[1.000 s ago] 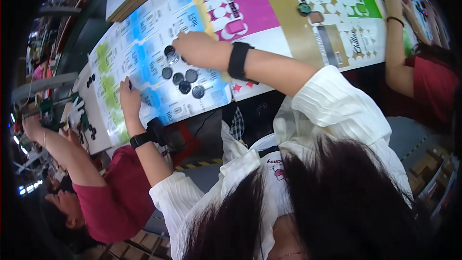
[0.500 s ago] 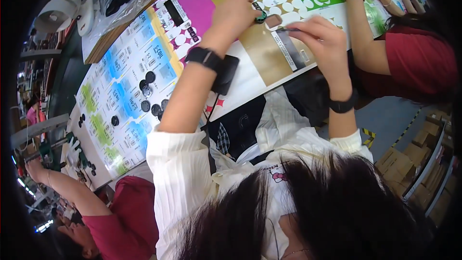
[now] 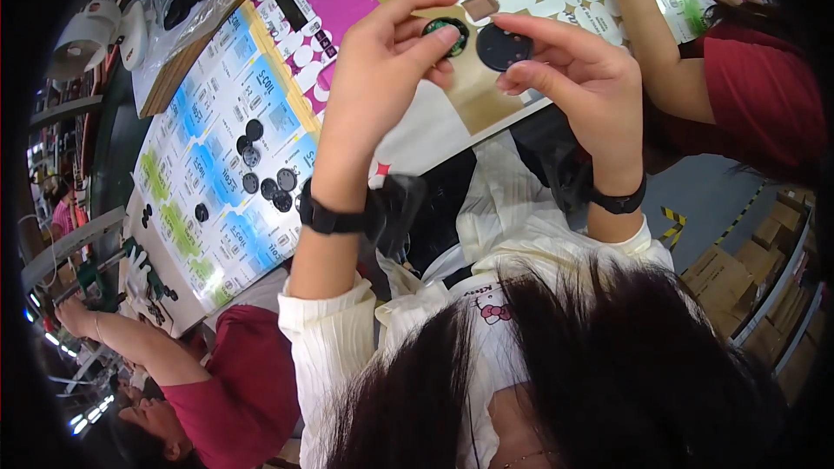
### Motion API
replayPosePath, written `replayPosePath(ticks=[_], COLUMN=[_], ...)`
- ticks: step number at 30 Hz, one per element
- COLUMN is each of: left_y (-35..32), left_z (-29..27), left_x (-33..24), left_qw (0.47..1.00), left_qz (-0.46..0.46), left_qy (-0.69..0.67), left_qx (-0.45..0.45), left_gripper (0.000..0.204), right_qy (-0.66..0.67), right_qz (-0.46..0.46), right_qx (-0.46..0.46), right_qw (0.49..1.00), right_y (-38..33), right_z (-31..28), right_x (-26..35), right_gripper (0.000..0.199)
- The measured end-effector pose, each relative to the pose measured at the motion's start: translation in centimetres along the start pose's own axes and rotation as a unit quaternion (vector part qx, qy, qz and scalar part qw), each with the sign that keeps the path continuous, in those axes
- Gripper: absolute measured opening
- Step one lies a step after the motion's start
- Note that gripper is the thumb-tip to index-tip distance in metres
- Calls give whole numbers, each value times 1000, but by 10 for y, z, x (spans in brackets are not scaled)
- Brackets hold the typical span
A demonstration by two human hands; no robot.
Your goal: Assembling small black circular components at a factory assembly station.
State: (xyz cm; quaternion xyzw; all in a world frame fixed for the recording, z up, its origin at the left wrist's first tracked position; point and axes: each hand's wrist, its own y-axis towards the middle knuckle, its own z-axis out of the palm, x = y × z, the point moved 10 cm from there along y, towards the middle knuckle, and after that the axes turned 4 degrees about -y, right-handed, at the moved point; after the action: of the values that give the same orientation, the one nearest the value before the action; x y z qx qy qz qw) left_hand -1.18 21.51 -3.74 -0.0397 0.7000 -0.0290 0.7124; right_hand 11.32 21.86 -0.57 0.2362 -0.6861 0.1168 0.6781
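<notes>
Your left hand (image 3: 382, 61) is past the near edge of the bench (image 3: 178, 300), thumb and fingers curled into a pinch. Your right hand (image 3: 598, 74), above that edge, grips between thumb and outstretched forefinger, fingertips facing the left. Both wrists stay apart.

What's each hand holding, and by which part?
Left hand: green-and-black disc, thumb on its face. Right hand: black disc, by its rim.

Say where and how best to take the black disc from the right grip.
Probably by the left rim of the black disc, coming from the left: that round edge is bare, while the right grip occupies its right side.
</notes>
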Motion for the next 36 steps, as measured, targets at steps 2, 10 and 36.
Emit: replayPosePath(ticks=[2, 10, 36], left_y=[-21, -70, -88], left_z=[2, 2, -10], left_x=[-7, -20, -21], left_qw=[996, 944, 955], left_qz=[-6, 16, 79], left_qy=[-91, -319, -284], left_qx=[0, -86, -33], left_gripper=[20, 28, 45], right_qy=[-10, -216, -226], right_qz=[-3, -256, -238], right_qx=[31, 134, 49], right_qw=[999, 933, 943], right_y=[3, 2, -8], right_z=[10, 49, 56], right_x=[7, 60, 74], right_gripper=[30, 32, 38])
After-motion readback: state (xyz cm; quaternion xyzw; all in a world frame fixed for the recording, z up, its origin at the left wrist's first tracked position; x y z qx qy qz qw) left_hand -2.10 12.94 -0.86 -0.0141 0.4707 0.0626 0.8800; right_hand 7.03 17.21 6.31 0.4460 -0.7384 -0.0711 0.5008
